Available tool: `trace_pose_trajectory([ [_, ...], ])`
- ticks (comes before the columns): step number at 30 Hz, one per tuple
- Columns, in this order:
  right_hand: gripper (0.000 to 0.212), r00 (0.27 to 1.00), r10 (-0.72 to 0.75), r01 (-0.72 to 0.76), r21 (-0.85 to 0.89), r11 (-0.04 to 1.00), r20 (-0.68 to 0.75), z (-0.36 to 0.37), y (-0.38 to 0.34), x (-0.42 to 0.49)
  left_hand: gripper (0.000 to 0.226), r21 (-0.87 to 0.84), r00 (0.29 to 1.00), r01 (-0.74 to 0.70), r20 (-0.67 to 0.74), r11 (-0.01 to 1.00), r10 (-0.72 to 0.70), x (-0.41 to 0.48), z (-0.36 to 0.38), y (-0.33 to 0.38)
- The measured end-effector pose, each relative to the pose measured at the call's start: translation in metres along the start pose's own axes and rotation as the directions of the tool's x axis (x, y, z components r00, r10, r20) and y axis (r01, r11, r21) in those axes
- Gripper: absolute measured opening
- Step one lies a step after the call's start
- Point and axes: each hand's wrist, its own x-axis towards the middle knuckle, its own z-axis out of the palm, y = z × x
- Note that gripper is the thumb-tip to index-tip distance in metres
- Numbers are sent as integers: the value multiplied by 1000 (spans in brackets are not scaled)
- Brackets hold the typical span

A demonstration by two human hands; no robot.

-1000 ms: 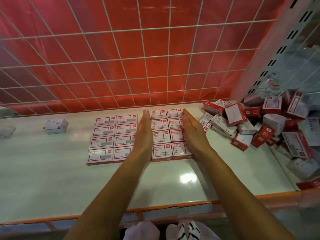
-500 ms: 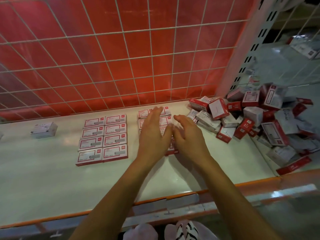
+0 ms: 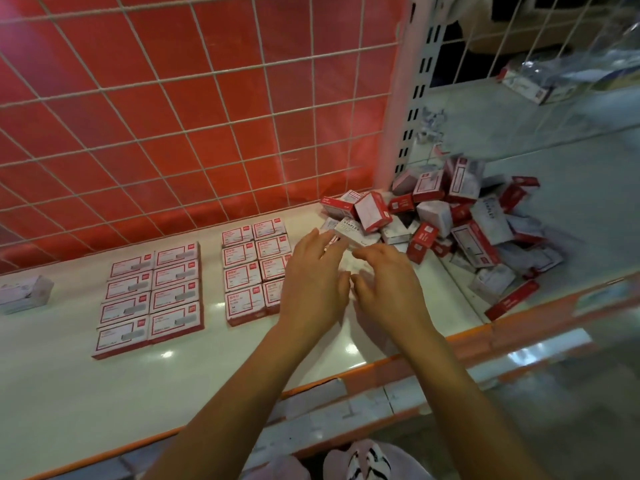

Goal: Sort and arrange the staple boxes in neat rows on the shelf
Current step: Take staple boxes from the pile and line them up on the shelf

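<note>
The left hand (image 3: 313,282) and right hand (image 3: 386,289) hover side by side over the white shelf (image 3: 104,393), fingers relaxed and gripping nothing, between a neat block of staple boxes (image 3: 252,268) and the jumbled pile (image 3: 460,223) at the right end.

"STAPLES", seemingly, on a heaped box (image 3: 350,233)

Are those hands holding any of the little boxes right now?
No. The left hand and right hand hold nothing; the left fingers reach toward a white box at the pile's edge, not gripping it.
</note>
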Motion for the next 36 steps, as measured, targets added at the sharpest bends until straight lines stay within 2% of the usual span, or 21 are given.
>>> trace_pose_trajectory([
  [5,31,995,41,-42,-5,999,-95,-15,30,-12,45,37,991,-135,21,990,135,3,23,25],
  [10,36,978,113,-118,-20,993,-176,-38,53,-26,44,21,966,-259,6,966,258,8,43,52],
  [15,29,931,91,-110,-36,993,-354,-61,77,-32,51,13,901,-433,-18,901,434,20,57,74],
  [18,29,901,149,-164,-3,986,-407,-80,86,-36,54,40,864,-499,-52,866,500,33,68,87],
  [20,36,890,196,-211,10,977,-412,-87,99,-38,50,102,814,-566,-88,818,574,42,74,92],
  [23,51,884,243,-249,37,968,-399,-96,113,-40,33,179,694,-678,-164,713,701,56,81,95],
  [27,61,888,257,-270,20,963,-382,-99,113,-44,37,274,607,-747,-88,605,790,77,98,86],
  [30,68,892,296,-296,55,954,-342,-97,112,-46,46,289,612,-751,-29,593,790,83,103,82],
  [34,39,880,352,-351,61,934,-318,-94,121,-45,45,259,651,-734,4,628,759,78,102,89],
  [36,43,875,378,-373,77,925,-302,-93,127,-44,47,248,675,-718,21,651,737,77,103,91],
])
